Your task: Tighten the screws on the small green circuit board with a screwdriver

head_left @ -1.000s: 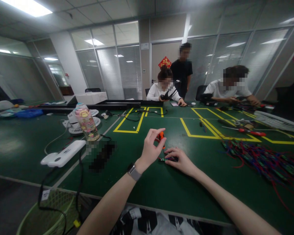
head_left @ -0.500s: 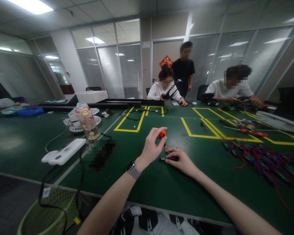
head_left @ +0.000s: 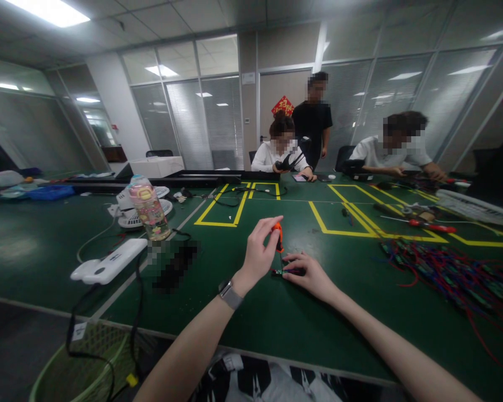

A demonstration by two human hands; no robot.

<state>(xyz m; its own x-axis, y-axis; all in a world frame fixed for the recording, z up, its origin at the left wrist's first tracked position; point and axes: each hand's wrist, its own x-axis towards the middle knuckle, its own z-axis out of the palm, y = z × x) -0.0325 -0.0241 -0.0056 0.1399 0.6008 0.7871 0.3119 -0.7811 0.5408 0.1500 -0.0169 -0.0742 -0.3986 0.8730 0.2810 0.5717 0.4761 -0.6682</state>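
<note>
My left hand (head_left: 257, 254), with a watch (head_left: 228, 291) on its wrist, pinches the handle of an orange and black screwdriver (head_left: 280, 240). The screwdriver stands nearly upright, its thin shaft pointing down at a small green circuit board (head_left: 277, 272). Whether the tip touches the board is too small to tell. My right hand (head_left: 312, 277) holds the board's right end low against the green table (head_left: 251, 329). Dark and reddish wires show under its fingers, partly hidden by them.
On the right lies a heap of wired circuit boards (head_left: 452, 273), with a red-handled screwdriver (head_left: 431, 226) behind it. To the left are a drink bottle (head_left: 150, 209), a white power strip (head_left: 111, 262) and cables. A green basket (head_left: 58, 368) stands below the table edge. Three people are across the table.
The fingers of my left hand have turned and closed in around the screwdriver handle, leaving more of it showing. My right hand and the board stay in place.
</note>
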